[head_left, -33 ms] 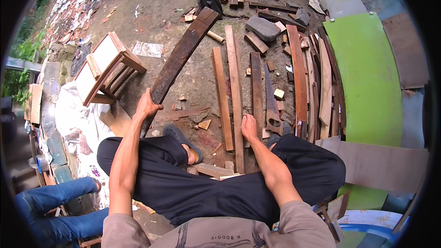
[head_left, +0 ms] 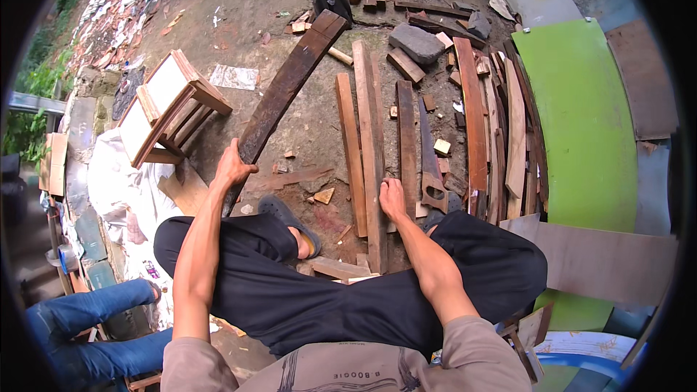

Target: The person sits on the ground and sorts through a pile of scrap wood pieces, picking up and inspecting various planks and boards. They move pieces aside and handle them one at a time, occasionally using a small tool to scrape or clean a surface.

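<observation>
I sit cross-legged on bare ground with wooden planks laid out in front of me. My left hand point(head_left: 234, 167) grips the near end of a long dark plank point(head_left: 290, 80) that runs away to the upper right. My right hand point(head_left: 393, 198) rests palm-down on a long pale plank point(head_left: 370, 131) lying straight ahead. A shorter brown plank point(head_left: 349, 145) lies just left of it, a darker one point(head_left: 408, 138) just right. A hand saw point(head_left: 430, 160) lies beside my right hand, handle toward me.
A small wooden stool frame point(head_left: 170, 105) lies tipped at the left. Several reddish planks point(head_left: 472, 116) are stacked at the right beside a green board point(head_left: 588, 131). Stones point(head_left: 417, 42) and wood offcuts lie farther out. Another person's legs in blue jeans point(head_left: 80, 319) show at lower left.
</observation>
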`<control>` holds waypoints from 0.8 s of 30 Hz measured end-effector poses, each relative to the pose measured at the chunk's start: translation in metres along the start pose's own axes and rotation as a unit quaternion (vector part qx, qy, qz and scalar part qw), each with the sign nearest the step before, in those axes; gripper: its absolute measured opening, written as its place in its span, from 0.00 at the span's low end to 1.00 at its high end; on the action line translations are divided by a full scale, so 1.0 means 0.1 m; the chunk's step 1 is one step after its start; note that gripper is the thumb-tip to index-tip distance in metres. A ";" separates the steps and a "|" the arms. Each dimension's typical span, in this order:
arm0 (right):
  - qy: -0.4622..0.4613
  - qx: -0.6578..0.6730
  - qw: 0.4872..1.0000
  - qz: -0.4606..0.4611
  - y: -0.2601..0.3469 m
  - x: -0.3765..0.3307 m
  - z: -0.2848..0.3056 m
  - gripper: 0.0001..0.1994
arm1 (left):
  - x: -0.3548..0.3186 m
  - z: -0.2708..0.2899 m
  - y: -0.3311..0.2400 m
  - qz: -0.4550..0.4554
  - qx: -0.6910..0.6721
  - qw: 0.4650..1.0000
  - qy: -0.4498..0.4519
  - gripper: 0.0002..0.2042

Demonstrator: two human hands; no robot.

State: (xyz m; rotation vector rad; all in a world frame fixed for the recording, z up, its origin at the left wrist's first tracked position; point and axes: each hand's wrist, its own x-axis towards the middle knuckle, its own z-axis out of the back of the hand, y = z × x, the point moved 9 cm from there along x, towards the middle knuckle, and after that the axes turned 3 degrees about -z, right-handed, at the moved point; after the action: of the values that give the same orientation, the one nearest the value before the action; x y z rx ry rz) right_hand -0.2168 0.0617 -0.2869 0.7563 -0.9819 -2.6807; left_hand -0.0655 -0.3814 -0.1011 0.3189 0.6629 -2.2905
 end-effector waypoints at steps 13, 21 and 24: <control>0.157 -0.044 0.967 -0.197 0.19 0.11 -0.42 0.74 | 0.10 -0.02 -0.03 -0.034 0.031 0.999 0.025 0.44; 0.116 -0.039 0.978 -0.172 0.18 0.15 -0.36 0.66 | 0.11 0.09 -0.03 -0.019 0.062 0.998 0.017 0.42; 0.095 -0.025 0.983 -0.155 0.19 0.24 -0.32 0.64 | 0.13 0.13 0.03 -0.016 0.069 0.997 -0.001 0.42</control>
State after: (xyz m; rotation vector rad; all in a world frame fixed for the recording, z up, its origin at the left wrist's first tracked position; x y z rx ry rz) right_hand -0.2203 0.0218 -0.3052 1.2181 -0.8034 -2.8043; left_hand -0.0731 -0.3979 -0.0962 0.3733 0.5119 -2.3727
